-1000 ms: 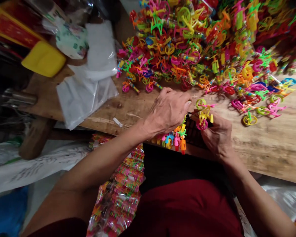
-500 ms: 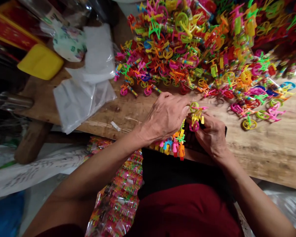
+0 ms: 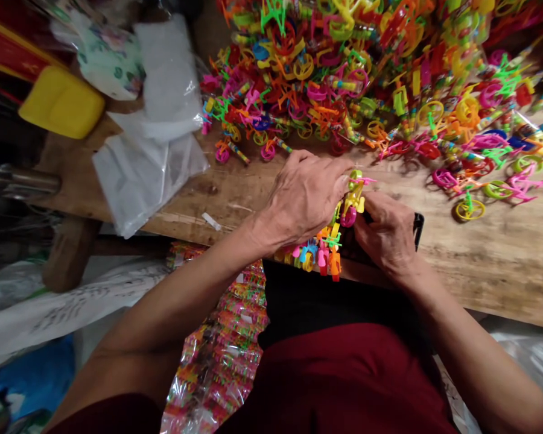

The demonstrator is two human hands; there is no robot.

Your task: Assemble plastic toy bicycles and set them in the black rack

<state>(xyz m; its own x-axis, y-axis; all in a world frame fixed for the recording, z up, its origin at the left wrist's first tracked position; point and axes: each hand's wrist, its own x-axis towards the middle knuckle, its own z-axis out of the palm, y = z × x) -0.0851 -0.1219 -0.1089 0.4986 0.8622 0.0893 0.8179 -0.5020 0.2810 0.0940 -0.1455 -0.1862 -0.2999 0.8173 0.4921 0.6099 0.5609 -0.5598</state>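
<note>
A small plastic toy bicycle (image 3: 353,202) in yellow, green and pink stands between my two hands, close to both sets of fingers. My right hand (image 3: 384,232) is closed, its fingertips on the bicycle's right side. My left hand (image 3: 304,196) arches over a tight row of toy bicycles (image 3: 323,253), its fingers curled and their tips hidden. That row hangs at the bench's front edge in blue, pink, orange and yellow. Under my hands lies a black slotted tray (image 3: 418,230), mostly covered; its right end shows beside my right hand.
A big heap of colourful toy bicycles with candy-like tubes (image 3: 339,90) covers the back of the wooden bench (image 3: 493,271). Clear plastic bags (image 3: 149,175) and a yellow container (image 3: 62,102) sit at the left. A long strip of filled packets (image 3: 226,343) hangs below the front edge.
My right hand has moved left with the toy bicycle, bringing it against my left hand's fingertips. More of the black tray's right end shows. My left hand stays over the row.
</note>
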